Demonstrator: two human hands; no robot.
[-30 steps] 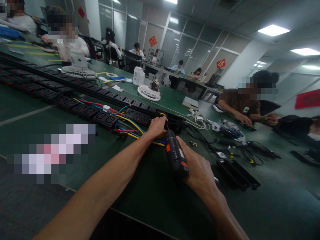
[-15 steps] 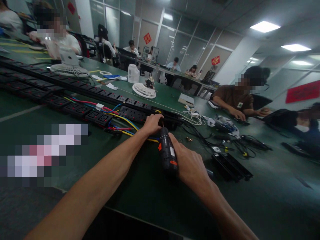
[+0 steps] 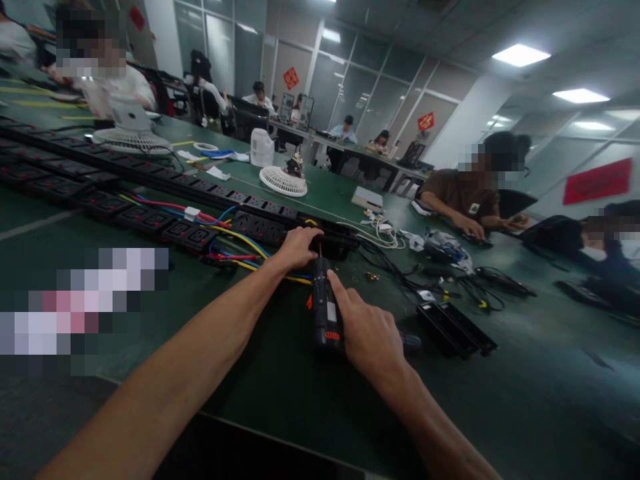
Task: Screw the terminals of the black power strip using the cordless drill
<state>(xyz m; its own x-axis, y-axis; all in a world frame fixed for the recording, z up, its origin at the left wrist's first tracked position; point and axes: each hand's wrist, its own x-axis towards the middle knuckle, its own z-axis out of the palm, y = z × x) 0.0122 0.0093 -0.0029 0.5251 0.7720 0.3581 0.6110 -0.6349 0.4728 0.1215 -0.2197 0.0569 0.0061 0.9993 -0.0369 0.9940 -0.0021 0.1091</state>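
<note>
Right hand [image 3: 371, 328]: ours, wrapped round the drill [image 3: 325, 310].
Drill: over the counter [image 3: 270, 380], bit [image 3: 321, 249] toward the right end of the strips [image 3: 257, 227]; contact we cannot make out.
Left hand [image 3: 299, 248]: ours, half curled at the strips, beside the bit; its grip we cannot tell.
Wires [image 3: 247, 239]: red, blue, yellow, along the strips.
Brass pieces [image 3: 371, 276]: heap, right of the drill.

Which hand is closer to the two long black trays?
Right. The right hand, holding the black cordless drill, is just left of the two black trays; the left hand is farther off, up by the black socket strip.
</note>
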